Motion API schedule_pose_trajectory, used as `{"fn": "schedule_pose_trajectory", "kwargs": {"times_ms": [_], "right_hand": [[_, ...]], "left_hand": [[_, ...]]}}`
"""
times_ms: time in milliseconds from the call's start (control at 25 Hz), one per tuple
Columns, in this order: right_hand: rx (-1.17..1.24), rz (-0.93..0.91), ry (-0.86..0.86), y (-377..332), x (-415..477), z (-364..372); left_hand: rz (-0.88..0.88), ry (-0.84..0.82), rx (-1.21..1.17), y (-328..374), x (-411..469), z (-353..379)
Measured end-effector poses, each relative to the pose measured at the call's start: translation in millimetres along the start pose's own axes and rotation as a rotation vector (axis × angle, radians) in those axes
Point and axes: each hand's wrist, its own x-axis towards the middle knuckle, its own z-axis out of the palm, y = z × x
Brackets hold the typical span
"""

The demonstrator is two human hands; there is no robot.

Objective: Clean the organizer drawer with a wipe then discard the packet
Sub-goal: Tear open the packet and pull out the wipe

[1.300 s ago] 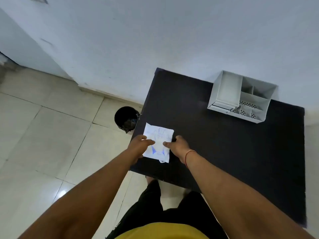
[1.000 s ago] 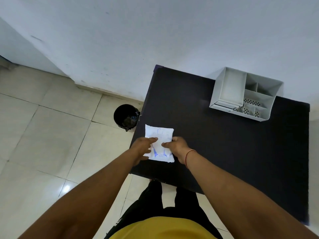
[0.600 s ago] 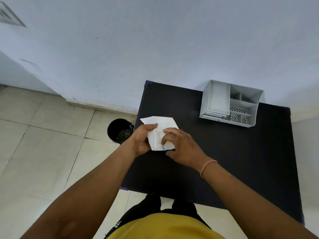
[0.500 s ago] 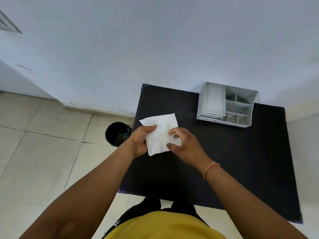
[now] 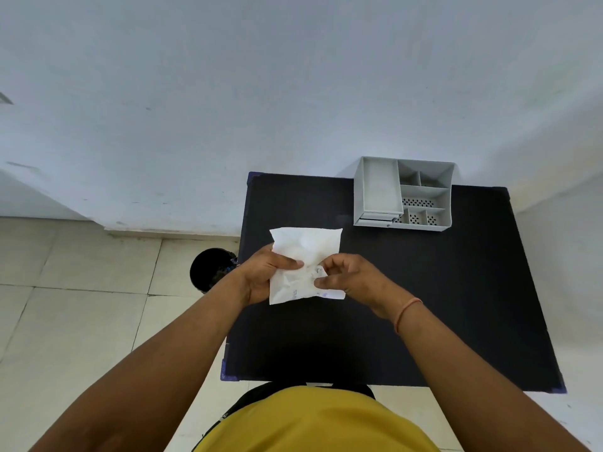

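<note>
A white wipe packet is held up above the left part of the black table. My left hand grips its left edge with the thumb across the front. My right hand pinches a small flap near the packet's lower middle between thumb and fingers. The grey desk organizer stands at the table's far edge near the wall, with a long open tray on its left side and several small compartments on its right. Its small drawer sits at the front lower left, looking shut.
A black bin stands on the tiled floor just left of the table. A pale wall runs right behind the table. My yellow shirt fills the bottom of the view at the table's near edge.
The packet has been lifted off the table and turned in both hands. My right hand has shifted from its edge to pinching a flap on its front. The view has moved right.
</note>
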Motion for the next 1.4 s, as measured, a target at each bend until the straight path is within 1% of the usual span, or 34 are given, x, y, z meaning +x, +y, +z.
{"fn": "schedule_pose_trajectory", "kwargs": {"times_ms": [120,280,360,440,600,680,760,800,880,960,1080,1240,1280,1320,1400], "right_hand": [[0.128,0.005,0.026,1,-10,2],[0.191,-0.065,0.028,14,-18,-7],[0.199,-0.086,0.030,20,-23,-13],[0.140,-0.103,0.063,19,-29,-16],[-0.159,-0.198,0.207,8,-34,-18],[-0.196,-0.294,0.307,4,-38,-20],[-0.184,-0.354,0.432,2,-42,-23],[-0.176,-0.360,0.480,2,-44,-23],[-0.188,-0.338,0.529,2,-46,-23],[-0.244,-0.324,0.568,3,-48,-25],[-0.394,-0.338,0.623,2,-54,-30],[-0.530,-0.398,0.559,1,-61,-24],[-0.554,-0.425,0.530,2,-62,-20],[-0.566,-0.448,0.504,4,-62,-16],[-0.568,-0.458,0.462,8,-61,-10]], "left_hand": [[-0.003,0.021,0.065,4,0,6],[0.019,0.041,-0.022,3,2,11],[0.028,0.104,-0.073,3,0,17],[0.023,0.146,-0.099,2,-1,22],[-0.073,0.170,-0.204,-1,-2,28],[-0.094,0.170,-0.263,-1,-3,33],[-0.109,0.195,-0.273,-2,-5,40],[-0.111,0.204,-0.237,-3,-6,43],[-0.090,0.231,-0.068,-7,-8,49],[0.005,0.263,0.124,-6,-12,56],[0.113,0.261,0.277,3,-22,69],[0.111,0.129,0.316,19,-34,97],[0.103,0.124,0.336,22,-34,105],[0.105,0.149,0.371,23,-33,111],[0.151,0.261,0.547,25,-30,116]]}}
